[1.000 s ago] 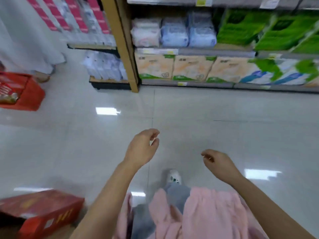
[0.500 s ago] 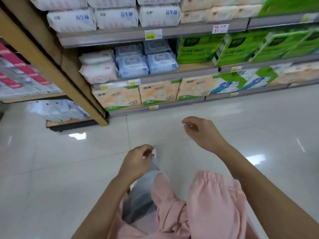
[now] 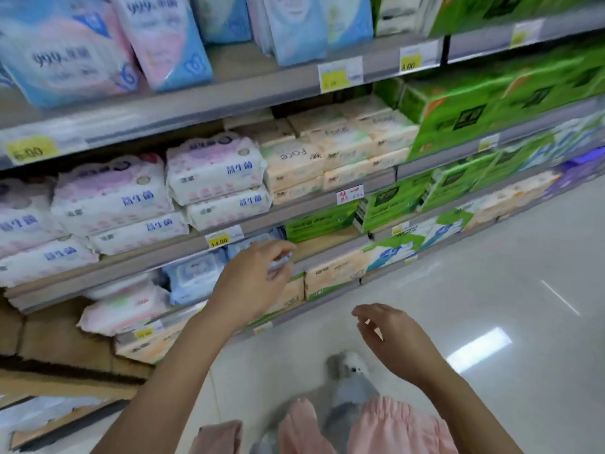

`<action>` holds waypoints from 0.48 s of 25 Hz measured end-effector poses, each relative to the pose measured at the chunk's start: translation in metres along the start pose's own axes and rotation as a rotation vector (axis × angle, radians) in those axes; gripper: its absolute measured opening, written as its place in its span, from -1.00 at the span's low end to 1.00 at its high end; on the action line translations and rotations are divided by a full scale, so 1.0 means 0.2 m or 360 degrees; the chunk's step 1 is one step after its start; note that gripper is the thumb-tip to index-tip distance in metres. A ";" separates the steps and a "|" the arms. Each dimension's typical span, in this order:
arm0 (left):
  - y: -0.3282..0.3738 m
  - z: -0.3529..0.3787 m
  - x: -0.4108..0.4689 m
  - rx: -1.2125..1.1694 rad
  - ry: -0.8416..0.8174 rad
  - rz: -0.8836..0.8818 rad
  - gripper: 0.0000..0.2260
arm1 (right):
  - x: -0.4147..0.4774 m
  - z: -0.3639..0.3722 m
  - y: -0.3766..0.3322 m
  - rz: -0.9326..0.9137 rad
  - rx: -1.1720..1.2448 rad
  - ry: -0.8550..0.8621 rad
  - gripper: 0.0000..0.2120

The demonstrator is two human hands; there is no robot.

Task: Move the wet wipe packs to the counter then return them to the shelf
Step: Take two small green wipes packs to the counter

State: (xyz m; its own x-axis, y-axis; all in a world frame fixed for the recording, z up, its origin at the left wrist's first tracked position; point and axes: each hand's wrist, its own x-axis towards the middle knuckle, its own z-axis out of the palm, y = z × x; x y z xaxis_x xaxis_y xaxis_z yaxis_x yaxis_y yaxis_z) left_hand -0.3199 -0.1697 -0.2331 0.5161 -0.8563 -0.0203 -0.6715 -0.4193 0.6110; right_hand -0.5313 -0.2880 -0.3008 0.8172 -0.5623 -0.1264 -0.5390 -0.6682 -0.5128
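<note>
**A:** What fills most of the view?

**B:** The shelving (image 3: pixel 203 103). It runs from 8 o'clock round to 2 o'clock, tier above tier. The pale glossy floor (image 3: pixel 491 290) takes 3 to 6 o'clock.

**A:** What's stocked on it?

**B:** There are green packs (image 3: pixel 458 119) at 2 o'clock. White packs with blue lettering (image 3: pixel 111 198) are stacked two high at 9 o'clock.

**A:** And the goods for this job?

**B:** The blue wet wipe packs (image 3: pixel 196 273) are one tier below the white ones, just off centre toward 9 o'clock. They lie side by side on the shelf. One is in plain sight, and the one at its 3 o'clock is mostly hidden behind the left hand (image 3: pixel 252 283).

**A:** Has that hand got hold of it?

**B:** Its fingers curve onto the pack's end and touch it. With the blur, I cannot tell whether they have closed round it.

**A:** And the other hand?

**B:** The right hand (image 3: pixel 393 342) hangs over the floor at 5 o'clock, well apart from the shelving. Its fingers are loosely curled and it holds nothing.

**A:** Anything smaller?

**B:** A yellow price tag (image 3: pixel 220 240) is on the rail just above the left hand, at its 11 o'clock.
</note>
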 end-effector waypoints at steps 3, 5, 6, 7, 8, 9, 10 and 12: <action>0.15 0.00 0.25 0.0004 0.0029 0.0052 -0.72 | 0.31 -0.25 0.10 -0.0213 -0.0031 0.0018 -0.78; 0.27 -0.03 0.41 0.0044 0.0097 0.0082 -0.70 | 0.52 -0.47 0.13 -0.0387 -0.0072 0.0095 -0.76; 0.33 -0.05 0.49 0.0060 0.0151 0.0098 -0.70 | 0.62 -0.58 0.15 -0.0482 -0.0116 0.0149 -0.74; 0.40 -0.08 0.57 0.0053 0.0244 0.0119 -0.70 | 0.71 -0.71 0.15 -0.0570 -0.0176 0.0205 -0.72; 0.47 -0.11 0.65 0.0024 0.0350 0.0145 -0.70 | 0.80 -0.83 0.15 -0.0660 -0.0214 0.0276 -0.71; 0.52 -0.14 0.73 -0.0012 0.0462 0.0183 -0.70 | 0.89 -0.94 0.14 -0.0727 -0.0200 0.0344 -0.70; 0.57 -0.18 0.81 -0.0022 0.0581 0.0224 -0.71 | 0.97 -1.05 0.12 -0.0780 -0.0143 0.0411 -0.69; 0.66 -0.26 0.96 -0.0011 0.0826 0.0274 -0.68 | 1.09 -1.23 0.09 -0.0825 0.0009 0.0528 -0.68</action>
State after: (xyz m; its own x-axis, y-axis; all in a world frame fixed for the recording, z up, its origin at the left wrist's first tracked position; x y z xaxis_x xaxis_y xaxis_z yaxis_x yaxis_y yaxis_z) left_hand -0.2822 -0.3732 -0.1163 0.5950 -0.6502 0.4725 -0.7668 -0.2831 0.5761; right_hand -0.4129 -0.5418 -0.1288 0.8650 -0.2874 0.4112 -0.0871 -0.8932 -0.4412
